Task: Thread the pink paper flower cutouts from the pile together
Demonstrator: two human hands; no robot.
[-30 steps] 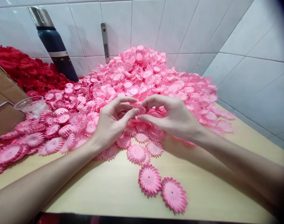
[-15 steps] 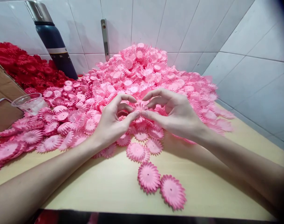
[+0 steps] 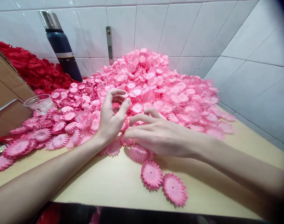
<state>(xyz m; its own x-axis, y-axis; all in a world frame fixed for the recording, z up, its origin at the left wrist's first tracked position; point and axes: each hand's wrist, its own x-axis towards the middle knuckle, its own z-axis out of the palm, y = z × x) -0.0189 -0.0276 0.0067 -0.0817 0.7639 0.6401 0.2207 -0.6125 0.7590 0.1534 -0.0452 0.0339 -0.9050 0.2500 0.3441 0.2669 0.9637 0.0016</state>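
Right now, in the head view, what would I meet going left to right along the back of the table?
Cardboard box → red flower pile → dark flask → metal wall bracket → pink flower heap → tiled side wall.

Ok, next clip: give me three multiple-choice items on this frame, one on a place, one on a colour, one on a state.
1. Where does the dark blue flask stand?
A. at the back, against the tiled wall
B. at the table's front edge
C. inside the cardboard box

2. What colour are the paper flowers heaped at far left?
A. yellow
B. red
C. white

3. How is the right hand placed?
A. clenched in a fist
B. raised high above the pile
C. fingers spread flat, low over the pink flower pile

Answers:
1 A, it stands against the white tiles behind the flowers.
2 B, that heap is deep red beside the pink one.
3 C, its fingers stretch out toward the left hand.
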